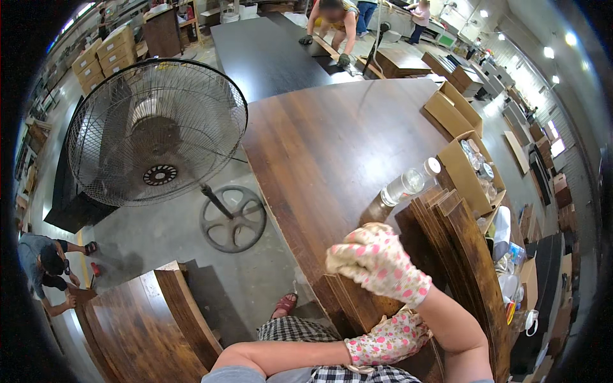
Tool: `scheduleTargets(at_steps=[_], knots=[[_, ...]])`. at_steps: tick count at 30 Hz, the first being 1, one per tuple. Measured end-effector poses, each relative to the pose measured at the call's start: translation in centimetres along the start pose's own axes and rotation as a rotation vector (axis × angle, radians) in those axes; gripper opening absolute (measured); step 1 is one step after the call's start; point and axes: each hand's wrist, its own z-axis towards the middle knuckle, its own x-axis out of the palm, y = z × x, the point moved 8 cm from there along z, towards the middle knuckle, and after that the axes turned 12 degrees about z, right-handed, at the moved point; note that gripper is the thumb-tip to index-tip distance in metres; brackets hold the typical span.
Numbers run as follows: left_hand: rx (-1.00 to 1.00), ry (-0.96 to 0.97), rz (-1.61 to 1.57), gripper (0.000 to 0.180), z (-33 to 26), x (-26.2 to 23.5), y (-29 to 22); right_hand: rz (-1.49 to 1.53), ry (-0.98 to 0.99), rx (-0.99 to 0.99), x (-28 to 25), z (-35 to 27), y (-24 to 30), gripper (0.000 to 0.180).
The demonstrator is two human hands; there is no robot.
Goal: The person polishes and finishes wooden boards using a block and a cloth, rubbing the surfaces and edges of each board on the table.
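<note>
My right hand (377,262), in a white glove with pink flowers, lies curled over the top of a bundle of dark brown wooden planks (463,255) that stand on edge on the brown table (332,140). In a matching glove, my left hand (386,341) grips the near end of the same bundle from below, close to my body. The planks run from my hands toward the far right. A clear plastic bottle (405,185) lies on the table just beyond the planks' far end.
An open cardboard box (461,167) holding bottles stands at the table's right edge. A large pedestal fan (156,131) stands on the floor to the left. More brown boards (137,319) lie lower left, beside a crouching person (41,262). Another person (332,25) works at the far black table.
</note>
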Motion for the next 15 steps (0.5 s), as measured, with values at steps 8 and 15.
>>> scheduleTargets(at_steps=[8,15], knots=[[-0.18,-0.573,0.218,0.082,-2.8,-7.6,0.4,-0.195,-0.046,0.184,-2.8,-2.1,-5.1,0.011],[-0.497,-0.353,1.408,0.072,-2.4,-6.2,0.5,-0.194,-0.012,0.034,0.0,-0.4,-1.2,0.006]])
